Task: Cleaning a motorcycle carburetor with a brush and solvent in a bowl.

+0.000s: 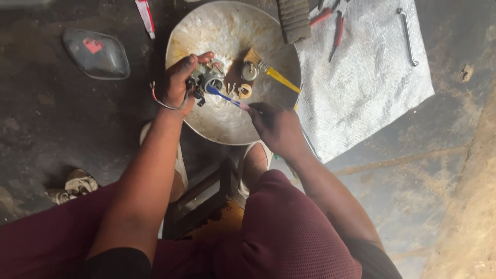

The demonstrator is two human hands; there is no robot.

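My left hand point(178, 82) grips a small grey metal engine part point(206, 77) with wires hanging from it, held over a round metal basin point(217, 26). My right hand point(276, 126) holds a blue toothbrush point(223, 96) whose head touches that part. In the basin lie a yellow-handled brush point(276, 76), a small round metal cap point(249, 72) and a pale ring point(244, 91).
A grey cloth point(361, 88) to the right carries red-handled pliers point(337, 31) and a metal wrench point(408, 36). A clear lens cover point(95, 53) lies at left, a tube point(145, 16) above it, a rag point(75, 186) lower left. I sit on a low wooden stool point(206, 201).
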